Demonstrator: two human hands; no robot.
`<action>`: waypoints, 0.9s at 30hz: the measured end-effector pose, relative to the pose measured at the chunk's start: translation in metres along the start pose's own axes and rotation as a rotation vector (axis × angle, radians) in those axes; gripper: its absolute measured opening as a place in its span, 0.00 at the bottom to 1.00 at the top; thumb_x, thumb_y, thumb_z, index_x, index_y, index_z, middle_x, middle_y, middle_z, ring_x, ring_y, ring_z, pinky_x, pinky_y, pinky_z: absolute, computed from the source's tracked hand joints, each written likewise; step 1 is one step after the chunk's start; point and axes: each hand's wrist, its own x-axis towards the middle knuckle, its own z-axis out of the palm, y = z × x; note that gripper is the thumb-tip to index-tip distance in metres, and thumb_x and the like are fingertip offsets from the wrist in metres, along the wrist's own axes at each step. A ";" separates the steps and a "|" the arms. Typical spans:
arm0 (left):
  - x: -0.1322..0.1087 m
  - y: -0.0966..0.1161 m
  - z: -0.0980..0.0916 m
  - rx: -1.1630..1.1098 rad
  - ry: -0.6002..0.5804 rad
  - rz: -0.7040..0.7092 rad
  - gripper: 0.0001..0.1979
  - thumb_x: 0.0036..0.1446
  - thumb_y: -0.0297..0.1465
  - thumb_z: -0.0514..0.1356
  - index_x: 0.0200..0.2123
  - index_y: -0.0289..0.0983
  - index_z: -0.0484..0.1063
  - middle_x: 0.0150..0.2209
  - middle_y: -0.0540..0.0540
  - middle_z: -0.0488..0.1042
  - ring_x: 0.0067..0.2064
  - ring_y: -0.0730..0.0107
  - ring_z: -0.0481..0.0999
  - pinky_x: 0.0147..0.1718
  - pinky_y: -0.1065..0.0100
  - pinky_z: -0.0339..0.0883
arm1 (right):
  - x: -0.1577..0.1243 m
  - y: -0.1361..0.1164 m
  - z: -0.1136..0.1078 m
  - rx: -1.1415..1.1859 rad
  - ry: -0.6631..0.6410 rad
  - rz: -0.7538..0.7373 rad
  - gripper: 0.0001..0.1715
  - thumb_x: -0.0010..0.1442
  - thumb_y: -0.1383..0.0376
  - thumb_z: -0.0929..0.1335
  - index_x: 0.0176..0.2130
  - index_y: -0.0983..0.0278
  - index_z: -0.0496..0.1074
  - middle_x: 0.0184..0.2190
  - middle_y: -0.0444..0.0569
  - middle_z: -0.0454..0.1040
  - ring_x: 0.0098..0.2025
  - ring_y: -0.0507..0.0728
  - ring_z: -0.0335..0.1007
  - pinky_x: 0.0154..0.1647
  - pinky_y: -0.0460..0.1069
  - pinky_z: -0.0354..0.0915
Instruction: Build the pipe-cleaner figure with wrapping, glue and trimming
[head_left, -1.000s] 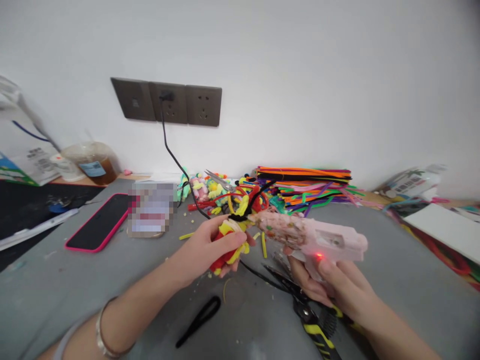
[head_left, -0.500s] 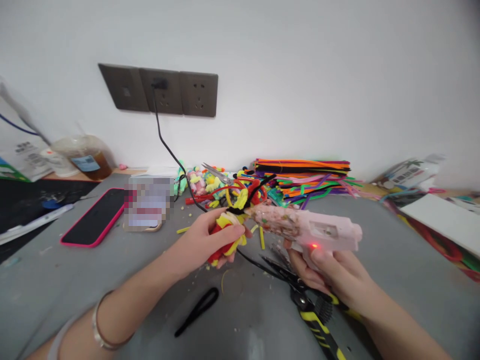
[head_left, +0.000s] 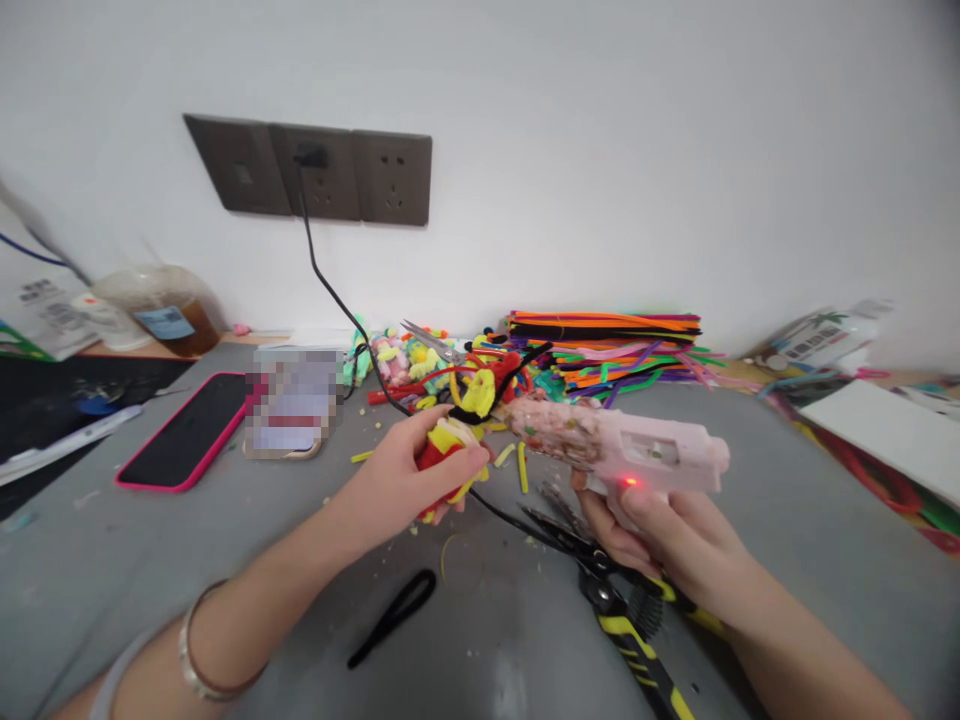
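My left hand (head_left: 405,478) is closed around a red and yellow pipe-cleaner figure (head_left: 450,448) with a black strand wound round it, held above the grey table. My right hand (head_left: 664,545) grips the handle of a pink glue gun (head_left: 626,452) whose red light glows. The gun's nozzle points left and meets the top of the figure. Below the gun lie black and yellow pliers (head_left: 622,625).
A pink-cased phone (head_left: 184,442) lies at the left beside a blurred card. A black cord runs from the wall socket (head_left: 311,180) to the table. Stacked coloured pipe cleaners (head_left: 607,355), scissors (head_left: 431,342) and small fuzzy pieces sit at the back. A black loop (head_left: 394,615) lies near me.
Both hands, with the figure and the glue gun, have risen slightly and the view has shifted a little to the right. The grips are unchanged.
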 end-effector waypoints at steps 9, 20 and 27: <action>-0.002 -0.004 0.003 0.170 0.138 0.310 0.16 0.56 0.37 0.66 0.46 0.36 0.74 0.35 0.46 0.81 0.34 0.65 0.78 0.33 0.69 0.71 | -0.006 0.011 -0.004 0.004 0.039 -0.065 0.31 0.68 0.40 0.63 0.27 0.60 0.61 0.16 0.37 0.54 0.16 0.47 0.45 0.14 0.46 0.43; -0.002 -0.009 0.003 0.372 0.208 0.365 0.28 0.54 0.39 0.66 0.56 0.32 0.71 0.37 0.43 0.83 0.37 0.60 0.80 0.37 0.65 0.72 | -0.017 0.023 -0.012 -0.059 0.052 -0.020 0.34 0.70 0.40 0.59 0.24 0.61 0.61 0.16 0.39 0.53 0.17 0.49 0.42 0.16 0.47 0.43; -0.002 -0.008 0.004 0.290 0.161 0.306 0.31 0.55 0.41 0.65 0.58 0.30 0.70 0.40 0.41 0.83 0.38 0.61 0.79 0.39 0.63 0.73 | -0.015 0.025 -0.011 -0.080 0.067 -0.041 0.33 0.70 0.41 0.58 0.25 0.61 0.62 0.16 0.38 0.53 0.17 0.48 0.43 0.17 0.47 0.44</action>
